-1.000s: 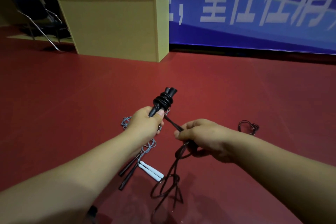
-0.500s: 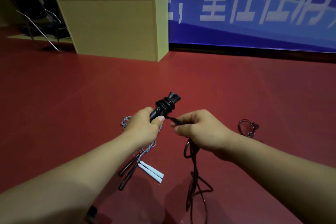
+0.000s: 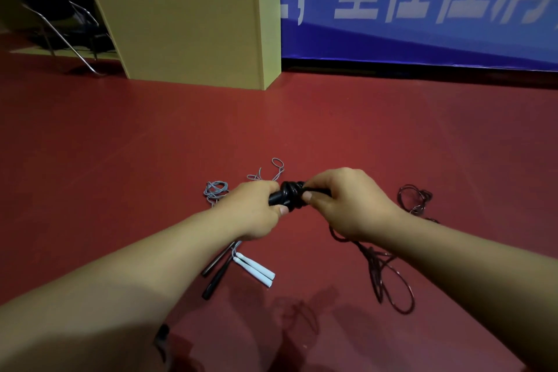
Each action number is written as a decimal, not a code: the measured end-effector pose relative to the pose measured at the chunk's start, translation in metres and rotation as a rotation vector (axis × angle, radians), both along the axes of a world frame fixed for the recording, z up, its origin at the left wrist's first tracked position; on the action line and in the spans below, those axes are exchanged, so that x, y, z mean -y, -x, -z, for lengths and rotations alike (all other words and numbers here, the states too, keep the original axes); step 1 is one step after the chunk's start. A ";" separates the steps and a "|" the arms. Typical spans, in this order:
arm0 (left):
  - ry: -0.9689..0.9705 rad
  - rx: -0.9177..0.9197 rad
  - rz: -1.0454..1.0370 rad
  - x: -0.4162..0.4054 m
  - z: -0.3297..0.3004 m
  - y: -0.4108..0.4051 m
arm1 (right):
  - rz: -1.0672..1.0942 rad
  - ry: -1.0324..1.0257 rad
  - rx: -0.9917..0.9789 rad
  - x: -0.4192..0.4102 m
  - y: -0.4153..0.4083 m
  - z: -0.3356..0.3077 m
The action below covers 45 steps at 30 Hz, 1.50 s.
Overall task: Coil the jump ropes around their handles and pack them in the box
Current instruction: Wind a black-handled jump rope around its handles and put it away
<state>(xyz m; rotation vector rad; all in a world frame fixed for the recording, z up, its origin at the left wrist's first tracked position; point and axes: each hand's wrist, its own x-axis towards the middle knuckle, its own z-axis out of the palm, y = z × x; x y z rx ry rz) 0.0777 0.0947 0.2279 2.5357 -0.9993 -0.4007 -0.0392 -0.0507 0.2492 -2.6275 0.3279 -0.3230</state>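
My left hand (image 3: 256, 208) grips the black handles (image 3: 276, 198) of a jump rope, held level in front of me. Several turns of dark rope (image 3: 292, 194) are wound around the handles between my hands. My right hand (image 3: 347, 199) pinches the rope against the handles' far end. The loose rest of the dark rope (image 3: 389, 278) hangs under my right wrist and lies in loops on the red floor. On the floor below my left hand lie white handles (image 3: 256, 269) with a grey rope (image 3: 216, 189), and two thin black handles (image 3: 216, 278).
A tan wooden box (image 3: 193, 30) stands on the floor at the back left, in front of a blue banner. A folding chair (image 3: 57, 15) is at the far left. Another small tangle of dark rope (image 3: 415, 198) lies to the right.
The handles tipped from upright to level and dropped lower. My right hand moved up to the handles' end, laying more rope on the coil. The loose rope swung to the right.
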 end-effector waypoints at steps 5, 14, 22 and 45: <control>-0.076 -0.035 0.183 -0.001 -0.005 0.011 | -0.055 0.068 -0.003 0.007 0.004 -0.002; -0.196 -0.217 0.465 -0.002 -0.012 0.026 | 0.010 0.079 -0.208 0.034 0.009 0.001; -0.033 -0.581 0.490 -0.006 -0.020 0.033 | -0.078 -0.226 -0.199 0.044 0.012 0.002; 0.678 -0.995 -0.014 0.007 -0.018 0.029 | 0.106 -0.533 -0.052 0.012 -0.001 0.004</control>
